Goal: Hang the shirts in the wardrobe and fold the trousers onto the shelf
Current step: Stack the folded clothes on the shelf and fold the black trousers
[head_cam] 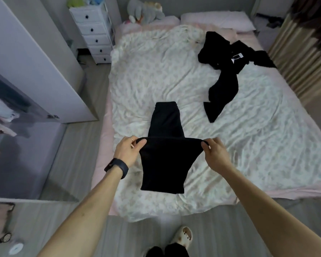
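Hands, L (130, 151) & R (214, 152), pinch black trousers (163, 164) over bed (248, 130).

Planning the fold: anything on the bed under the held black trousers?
Nothing visible: left hand and right hand pinch the black trousers directly; the crumpled black garment lies apart, further back on the floral bedspread.

Black trousers (163, 164); second black garment (224, 84) with white tag (237, 57); white bedspread (156, 71), faint floral print, over pink sheet (102, 154); white drawer chest (93, 25), black knobs; black wristband (117, 166).
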